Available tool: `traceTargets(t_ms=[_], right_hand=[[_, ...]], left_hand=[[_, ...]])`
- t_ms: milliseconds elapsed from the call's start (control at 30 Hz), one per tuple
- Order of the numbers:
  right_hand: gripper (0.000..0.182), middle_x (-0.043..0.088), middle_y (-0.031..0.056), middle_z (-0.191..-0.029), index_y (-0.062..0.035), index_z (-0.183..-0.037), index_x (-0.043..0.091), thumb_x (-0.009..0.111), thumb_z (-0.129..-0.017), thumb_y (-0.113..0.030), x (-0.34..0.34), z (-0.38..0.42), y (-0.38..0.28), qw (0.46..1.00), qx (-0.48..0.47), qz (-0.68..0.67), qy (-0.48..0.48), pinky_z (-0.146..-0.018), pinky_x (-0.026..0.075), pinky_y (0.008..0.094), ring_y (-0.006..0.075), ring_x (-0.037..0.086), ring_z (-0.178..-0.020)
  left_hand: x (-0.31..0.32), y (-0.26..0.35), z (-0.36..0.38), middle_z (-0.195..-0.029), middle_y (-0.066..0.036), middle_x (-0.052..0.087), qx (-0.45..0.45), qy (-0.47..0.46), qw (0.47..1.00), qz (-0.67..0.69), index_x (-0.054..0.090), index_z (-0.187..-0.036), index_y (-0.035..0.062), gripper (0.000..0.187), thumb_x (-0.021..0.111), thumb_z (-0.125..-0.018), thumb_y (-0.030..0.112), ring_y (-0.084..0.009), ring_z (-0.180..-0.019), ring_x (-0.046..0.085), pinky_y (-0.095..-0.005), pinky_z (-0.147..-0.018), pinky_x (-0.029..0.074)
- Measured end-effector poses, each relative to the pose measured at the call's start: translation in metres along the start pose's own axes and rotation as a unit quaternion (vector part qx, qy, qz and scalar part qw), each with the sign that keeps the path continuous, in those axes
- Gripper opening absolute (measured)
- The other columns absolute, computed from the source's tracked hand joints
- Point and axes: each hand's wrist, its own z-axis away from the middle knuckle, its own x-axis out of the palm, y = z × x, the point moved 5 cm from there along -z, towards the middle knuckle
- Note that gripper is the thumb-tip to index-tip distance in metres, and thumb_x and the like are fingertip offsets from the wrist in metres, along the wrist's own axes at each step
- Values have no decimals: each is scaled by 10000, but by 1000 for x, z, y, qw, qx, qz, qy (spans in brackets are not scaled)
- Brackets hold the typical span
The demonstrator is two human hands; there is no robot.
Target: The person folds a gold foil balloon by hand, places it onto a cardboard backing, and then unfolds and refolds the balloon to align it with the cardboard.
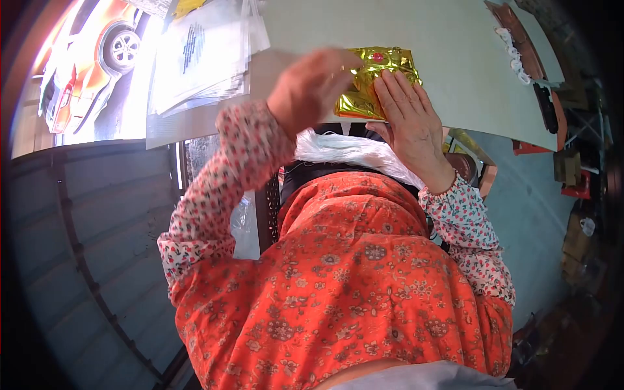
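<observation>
A shiny gold foil packet [361,104] with a small red mark lies at the table's near edge. My right hand [411,123] rests on its right part, with fingers stretched out flat and the thumb at the table edge. Over the packet's left side is my left hand [311,90], smeared by motion. Its fingertips overlap the foil in view, and whether they touch it or hold anything cannot be made out. Just below the packet, a bundle of white strands [354,149] lies across my lap.
A stack of clear plastic sheets or bags [201,62] lies on the white table [455,58] to the left. At the right edge are a brown strip [520,42], a white cord [513,58] and a black object [546,107]. An orange car [88,68] stands beyond the left side.
</observation>
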Motion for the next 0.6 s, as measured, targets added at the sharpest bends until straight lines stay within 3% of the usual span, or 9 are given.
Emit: traceTargets(t_ms=[33, 67, 167, 200, 300, 400, 600], right_hand=[[735, 518, 118, -1434, -41, -1398, 507, 727, -795, -399, 1, 0, 0, 1000, 1, -1, 3, -1109, 379, 445, 281, 473, -1344], [730, 522, 116, -1430, -42, -1395, 511, 726, -794, -397, 1, 0, 0, 1000, 2, -3, 6, -1107, 382, 444, 281, 477, -1341], [717, 530, 111, -1421, -39, -1383, 525, 724, -791, -393, 0, -2, -2, 1000, 2, 11, -1, -1100, 391, 440, 277, 485, -1332], [718, 532, 111, -1420, -38, -1383, 525, 724, -791, -392, 0, -2, -2, 1000, 2, 7, 1, -1098, 392, 439, 276, 486, -1331], [721, 535, 111, -1416, -36, -1382, 524, 724, -789, -393, -2, -2, -1, 1000, 6, 1, 2, -1095, 396, 437, 275, 488, -1327], [729, 534, 112, -1417, -38, -1388, 518, 723, -789, -398, -2, -2, -1, 1000, 9, 0, -4, -1097, 395, 437, 276, 488, -1327], [746, 517, 115, -1433, -43, -1413, 490, 708, -802, -412, -1, -1, 0, 1000, 7, 0, -12, -1107, 383, 439, 280, 474, -1338]], left_hand=[[10, 15, 4, -1151, -183, 681, 45, -51, 996, -54, 622, -1217, -24, 335, 640, -886, 26, -340, -1039, 671, -400, -905, 538], [20, 25, 10, -1298, -198, 608, 74, -93, 980, -157, 511, -1349, -47, 551, 706, -878, 164, -369, -1184, 596, -464, -1008, 480], [31, 21, 25, -1435, -210, 494, -45, -140, 971, -188, 431, -1426, -25, 731, 726, -858, 328, -354, -1349, 464, -478, -1102, 392], [34, 18, 29, -1517, -216, 390, -81, -171, 964, -186, 391, -1462, -16, 853, 702, -838, 477, -347, -1418, 373, -494, -1152, 313], [31, 22, 26, -1530, -208, 376, -91, -199, 953, -209, 381, -1474, -7, 856, 642, -870, 539, -341, -1421, 373, -493, -1147, 309], [26, 15, 24, -1519, -210, 401, -109, -204, 954, -191, 391, -1479, 13, 743, 575, -945, 496, -340, -1421, 377, -485, -1144, 300], [17, -12, 20, -1460, -186, 490, -192, -116, 968, -116, 441, -1454, 37, 576, 488, -1005, 395, -309, -1406, 404, -462, -1165, 279]])
